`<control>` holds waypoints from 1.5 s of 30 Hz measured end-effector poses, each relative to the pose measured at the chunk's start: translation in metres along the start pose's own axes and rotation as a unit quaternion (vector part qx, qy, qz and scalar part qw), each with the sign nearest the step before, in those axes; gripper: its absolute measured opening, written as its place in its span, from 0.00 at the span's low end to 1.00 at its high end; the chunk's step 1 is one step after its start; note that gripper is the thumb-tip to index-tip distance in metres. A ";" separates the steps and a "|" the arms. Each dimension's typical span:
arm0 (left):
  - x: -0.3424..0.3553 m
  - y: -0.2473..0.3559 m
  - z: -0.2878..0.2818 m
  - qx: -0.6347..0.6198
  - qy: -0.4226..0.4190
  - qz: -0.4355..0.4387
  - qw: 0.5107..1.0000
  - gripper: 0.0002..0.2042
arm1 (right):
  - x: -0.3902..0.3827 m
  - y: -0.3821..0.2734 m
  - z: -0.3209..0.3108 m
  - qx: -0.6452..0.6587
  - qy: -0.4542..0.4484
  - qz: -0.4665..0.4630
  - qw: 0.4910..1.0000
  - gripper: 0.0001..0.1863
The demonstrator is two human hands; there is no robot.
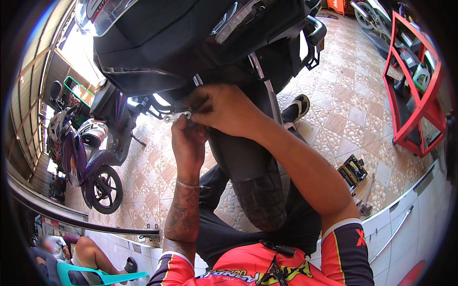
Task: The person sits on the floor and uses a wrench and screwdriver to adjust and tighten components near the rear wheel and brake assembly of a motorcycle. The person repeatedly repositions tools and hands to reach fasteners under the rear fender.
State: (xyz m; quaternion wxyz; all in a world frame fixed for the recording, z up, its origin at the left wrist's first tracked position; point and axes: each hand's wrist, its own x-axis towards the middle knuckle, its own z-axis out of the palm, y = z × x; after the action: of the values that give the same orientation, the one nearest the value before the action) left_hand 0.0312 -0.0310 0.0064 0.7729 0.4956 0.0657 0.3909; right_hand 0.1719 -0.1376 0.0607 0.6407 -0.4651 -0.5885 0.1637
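Both my hands meet under the black front of a motorcycle, beside its black tubular bar. A small silver metal bracket, with what look like holes along it, sticks out leftward from between my fingers. From below, my left hand pinches the bracket with its thumb and fingers. My right hand reaches across from the right, its fingertips closed on the bracket's inner end. My fingers hide that end and whatever it touches. The motorcycle's front tyre stands between my legs.
At left stands a purple scooter with a white helmet. A red metal rack of parts is at right. An opened tool case lies on the tiled floor. Lower left, a person sits near a turquoise chair.
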 end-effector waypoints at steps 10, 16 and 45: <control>0.015 0.020 -0.034 0.066 0.017 0.000 0.998 0.10 | -0.166 -0.043 -0.144 -0.293 0.033 0.091 0.951 0.15; 0.036 0.032 -0.065 0.004 -0.113 -0.151 0.982 0.23 | -0.394 -0.027 -0.228 -0.457 0.190 0.426 0.757 0.17; -0.002 0.003 -0.006 0.027 0.039 -0.022 0.999 0.18 | -0.680 0.072 -0.134 -0.436 0.515 0.451 0.584 0.14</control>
State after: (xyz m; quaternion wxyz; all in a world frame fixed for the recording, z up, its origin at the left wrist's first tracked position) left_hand 0.0256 -0.0271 0.0048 0.7647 0.4989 0.1169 0.3907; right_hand 0.1458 -0.6693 -0.3886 0.4008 -0.9007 0.1251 -0.1115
